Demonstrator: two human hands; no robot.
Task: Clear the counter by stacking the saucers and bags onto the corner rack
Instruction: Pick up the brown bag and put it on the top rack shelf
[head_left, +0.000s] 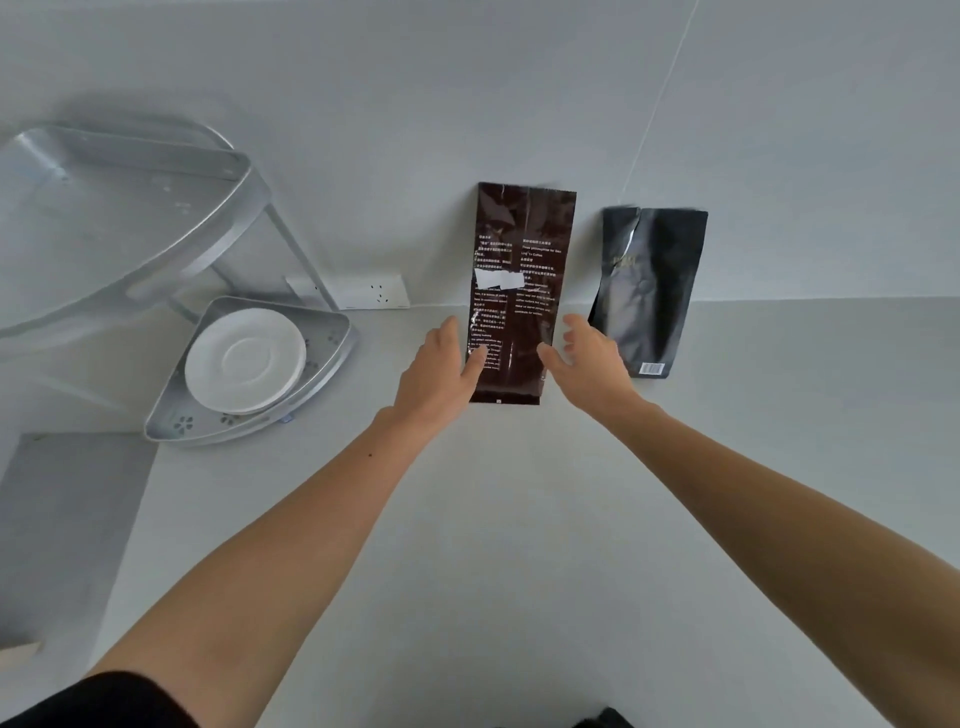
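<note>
A tall dark brown bag (522, 270) with white print leans upright against the wall at the back of the counter. My left hand (439, 371) is at its lower left edge, thumb touching the bag's front. My right hand (589, 356) is at its lower right edge, fingers spread, thumb touching the bag. Neither hand is closed around it. A shorter black bag (649, 280) leans on the wall just to the right. White saucers (245, 358) lie stacked on the lower shelf of the silver corner rack (332, 358) at the left. The rack's upper shelf (130, 208) holds nothing.
A white wall socket (374, 293) sits low on the wall between the rack and the brown bag. The pale counter (519, 519) spreads in front of me. A grey recessed area (67, 530) lies at the left edge.
</note>
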